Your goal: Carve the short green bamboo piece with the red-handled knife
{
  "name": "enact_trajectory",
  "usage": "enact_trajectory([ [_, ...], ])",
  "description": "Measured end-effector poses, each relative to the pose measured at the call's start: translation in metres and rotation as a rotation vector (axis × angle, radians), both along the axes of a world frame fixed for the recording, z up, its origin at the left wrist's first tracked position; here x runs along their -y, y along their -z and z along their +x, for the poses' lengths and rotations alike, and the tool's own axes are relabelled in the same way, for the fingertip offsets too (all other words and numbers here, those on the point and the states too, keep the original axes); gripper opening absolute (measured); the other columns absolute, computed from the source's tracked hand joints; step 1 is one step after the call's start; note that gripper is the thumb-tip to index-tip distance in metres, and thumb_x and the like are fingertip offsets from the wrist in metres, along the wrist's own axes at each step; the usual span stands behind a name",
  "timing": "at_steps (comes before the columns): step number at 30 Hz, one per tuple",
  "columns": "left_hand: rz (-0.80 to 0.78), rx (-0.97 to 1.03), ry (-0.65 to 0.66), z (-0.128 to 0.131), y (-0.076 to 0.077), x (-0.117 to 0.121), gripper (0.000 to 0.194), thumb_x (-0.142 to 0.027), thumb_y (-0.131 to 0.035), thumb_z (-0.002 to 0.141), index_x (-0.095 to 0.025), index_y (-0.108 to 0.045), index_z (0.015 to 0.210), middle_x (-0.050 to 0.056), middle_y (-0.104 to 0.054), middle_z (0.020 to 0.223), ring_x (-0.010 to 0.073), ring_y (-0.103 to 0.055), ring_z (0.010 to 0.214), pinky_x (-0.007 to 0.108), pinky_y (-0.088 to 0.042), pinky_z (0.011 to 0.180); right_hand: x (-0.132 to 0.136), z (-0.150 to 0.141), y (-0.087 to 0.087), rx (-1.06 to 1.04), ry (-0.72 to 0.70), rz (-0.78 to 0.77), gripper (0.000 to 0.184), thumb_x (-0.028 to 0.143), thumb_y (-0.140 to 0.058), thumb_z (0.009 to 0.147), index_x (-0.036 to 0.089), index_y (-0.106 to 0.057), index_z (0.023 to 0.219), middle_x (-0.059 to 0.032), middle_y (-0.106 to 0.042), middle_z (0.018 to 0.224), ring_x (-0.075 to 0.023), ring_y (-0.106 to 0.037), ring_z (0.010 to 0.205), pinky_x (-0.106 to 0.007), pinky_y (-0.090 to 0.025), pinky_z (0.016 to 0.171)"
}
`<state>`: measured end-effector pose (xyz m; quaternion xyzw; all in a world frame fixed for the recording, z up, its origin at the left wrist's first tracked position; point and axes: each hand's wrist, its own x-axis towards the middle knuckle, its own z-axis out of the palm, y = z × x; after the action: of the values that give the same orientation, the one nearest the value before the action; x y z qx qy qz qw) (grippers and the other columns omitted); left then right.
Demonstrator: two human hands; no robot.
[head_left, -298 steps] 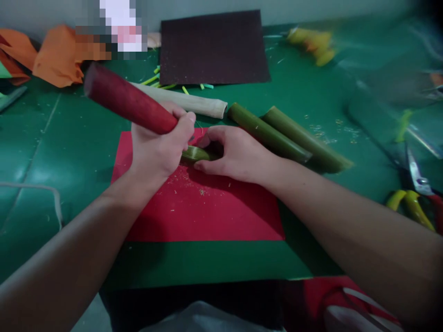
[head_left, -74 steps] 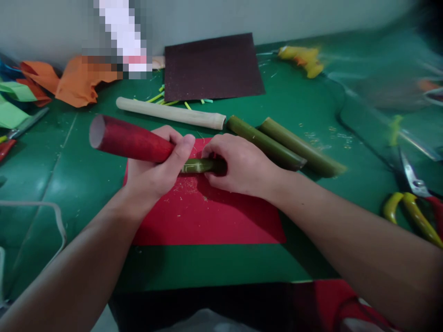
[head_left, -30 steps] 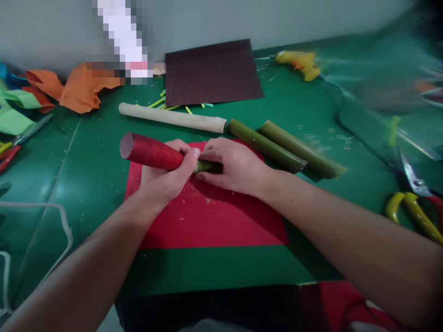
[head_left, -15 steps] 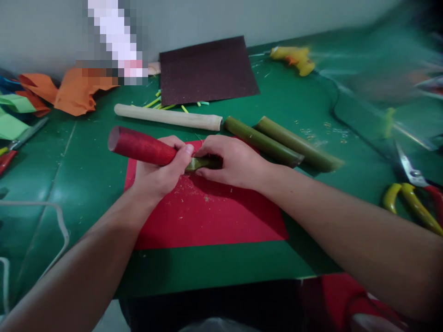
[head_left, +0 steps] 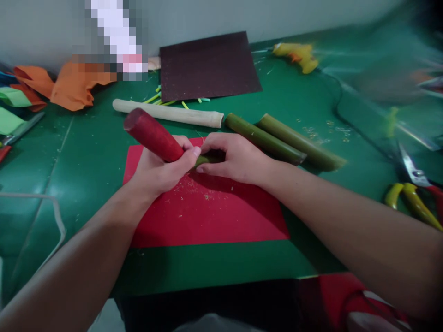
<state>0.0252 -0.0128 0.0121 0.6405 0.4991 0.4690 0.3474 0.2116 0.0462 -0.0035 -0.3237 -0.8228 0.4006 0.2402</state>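
Observation:
A thick red cylinder with a dull, darker end face is in my left hand, its far end tilted up to the left. The thumb of that hand presses along the cylinder's lower end. Just right of it, my right hand curls its fingers and thumb around a green bamboo piece, mostly hidden by the fingers. My two hands nearly touch at the fingertips. Whether the cylinder and the bamboo piece are joined cannot be made out. Below them lies a red sheet sprinkled with fine shavings.
Behind my hands lie a pale stick, two green bamboo lengths and a dark brown sheet. A yellow glue gun sits at the back, scissors at the right, orange paper at the left.
The red cylinder has tilted more steeply, its free end moving up and to the right. My left hand has shifted slightly right; the right hand keeps its grip.

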Motion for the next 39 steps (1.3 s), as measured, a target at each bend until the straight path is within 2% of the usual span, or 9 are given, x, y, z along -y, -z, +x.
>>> enact_trajectory([
  [4, -0.004, 0.061, -0.221, 0.004, 0.000, -0.002, 0.021, -0.022, -0.071, 0.081, -0.021, -0.062, 0.062, -0.004, -0.057, 0.053, 0.0090, -0.049, 0.046, 0.024, -0.043, 0.046, 0.000, -0.001, -0.001, 0.004, 0.027, -0.021, 0.026, 0.036, -0.082, 0.077, 0.017, -0.074, 0.093, -0.0035, -0.071, 0.094, -0.0181, -0.062, 0.086, -0.033, -0.046, 0.078],
  [6, -0.024, 0.081, -0.277, 0.004, -0.001, -0.003, 0.023, -0.024, -0.071, 0.081, -0.022, -0.061, 0.061, -0.003, -0.055, 0.050, 0.0094, -0.047, 0.044, 0.025, -0.042, 0.044, 0.000, -0.001, -0.002, 0.016, 0.033, -0.019, 0.026, 0.035, -0.083, 0.076, 0.017, -0.075, 0.092, -0.0035, -0.071, 0.093, -0.0180, -0.062, 0.085, -0.033, -0.046, 0.077],
  [15, -0.102, -0.011, -0.114, 0.004, -0.010, -0.002, 0.026, -0.020, -0.068, 0.076, -0.020, -0.058, 0.052, -0.003, -0.050, 0.045, 0.0086, -0.043, 0.041, 0.025, -0.037, 0.043, 0.004, -0.001, -0.005, 0.010, 0.030, -0.058, 0.023, 0.033, -0.082, 0.078, 0.017, -0.074, 0.093, -0.0031, -0.070, 0.092, -0.0174, -0.061, 0.084, -0.032, -0.045, 0.076],
  [20, -0.105, -0.047, -0.122, 0.007, -0.010, -0.004, 0.026, -0.022, -0.067, 0.077, -0.020, -0.058, 0.053, -0.003, -0.050, 0.047, 0.0093, -0.043, 0.046, 0.024, -0.036, 0.044, 0.005, -0.002, -0.005, 0.006, 0.025, -0.052, 0.023, 0.031, -0.083, 0.078, 0.015, -0.072, 0.091, -0.0029, -0.068, 0.091, -0.0164, -0.059, 0.083, -0.031, -0.044, 0.074],
  [26, -0.129, -0.096, -0.212, 0.014, -0.010, -0.009, 0.032, -0.023, -0.073, 0.074, -0.020, -0.052, 0.051, -0.004, -0.043, 0.047, 0.0089, -0.039, 0.047, 0.024, -0.035, 0.041, 0.007, -0.001, -0.004, -0.010, 0.034, -0.076, 0.025, 0.031, -0.080, 0.080, 0.016, -0.069, 0.097, -0.0038, -0.070, 0.097, -0.0186, -0.062, 0.090, -0.032, -0.046, 0.080],
  [30, -0.159, -0.082, -0.255, 0.016, -0.009, -0.011, 0.032, -0.025, -0.078, 0.072, -0.020, -0.054, 0.051, -0.004, -0.044, 0.048, 0.0093, -0.042, 0.046, 0.025, -0.037, 0.041, 0.007, -0.001, -0.005, 0.017, 0.041, -0.089, 0.025, 0.030, -0.080, 0.079, 0.016, -0.068, 0.096, -0.0049, -0.071, 0.099, -0.0197, -0.063, 0.092, -0.034, -0.046, 0.082],
  [35, -0.158, -0.082, -0.218, 0.015, -0.007, -0.011, 0.032, -0.026, -0.078, 0.072, -0.020, -0.054, 0.051, -0.004, -0.046, 0.048, 0.0094, -0.043, 0.046, 0.024, -0.037, 0.042, 0.007, -0.002, -0.006, 0.022, 0.048, -0.072, 0.023, 0.033, -0.080, 0.078, 0.019, -0.063, 0.086, -0.0019, -0.068, 0.090, -0.0177, -0.060, 0.084, -0.032, -0.044, 0.075],
  [39, -0.125, -0.084, -0.196, 0.014, -0.008, -0.009, 0.033, -0.019, -0.072, 0.075, -0.020, -0.050, 0.049, -0.004, -0.042, 0.047, 0.0087, -0.039, 0.046, 0.024, -0.038, 0.043, 0.006, -0.003, -0.004, -0.006, 0.036, -0.092, 0.023, 0.032, -0.080, 0.078, 0.018, -0.066, 0.090, -0.0023, -0.069, 0.093, -0.0182, -0.061, 0.088, -0.033, -0.045, 0.079],
])
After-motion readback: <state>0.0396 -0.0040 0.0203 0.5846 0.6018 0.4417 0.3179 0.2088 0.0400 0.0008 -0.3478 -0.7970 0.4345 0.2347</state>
